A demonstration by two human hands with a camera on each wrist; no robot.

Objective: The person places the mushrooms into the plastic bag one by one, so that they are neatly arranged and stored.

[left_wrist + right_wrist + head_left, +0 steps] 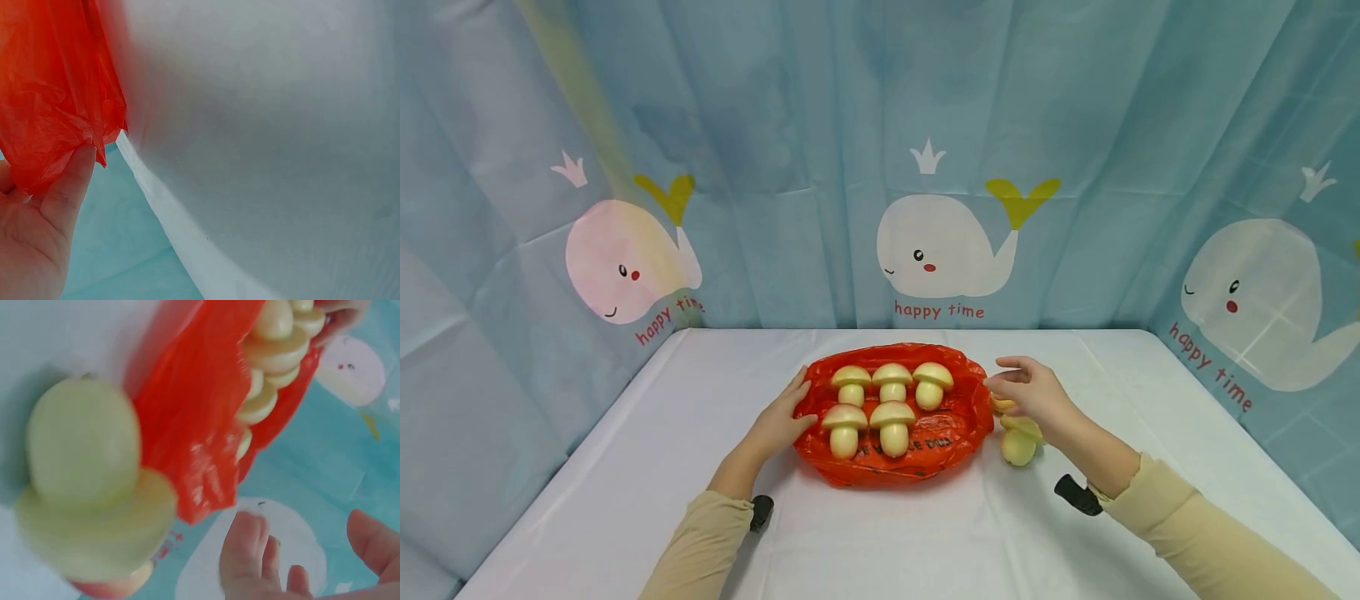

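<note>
Several pale toy mushrooms [893, 429] lie in two rows in an open, crinkled red plastic bag [925, 471]. My left hand [781, 421] holds the bag's left edge, thumb over the rim. In the left wrist view, that thumb [72, 184] meets the red plastic. My right hand [1033, 396] hovers just off the bag's right side, its thumb and fingers apart with nothing between them. Below it, a loose mushroom [1019, 448] lies on the table outside the bag. A second pale yellow piece [1002, 404] shows behind it, partly hidden by the right hand.
The white tablecloth [880, 542] runs back to a blue curtain [775, 167] printed with whales. Black wrist straps [1078, 495] sit at both sleeves. In the right wrist view, a reddish rounded thing [115, 584] peeks from behind the loose mushroom [84, 444].
</note>
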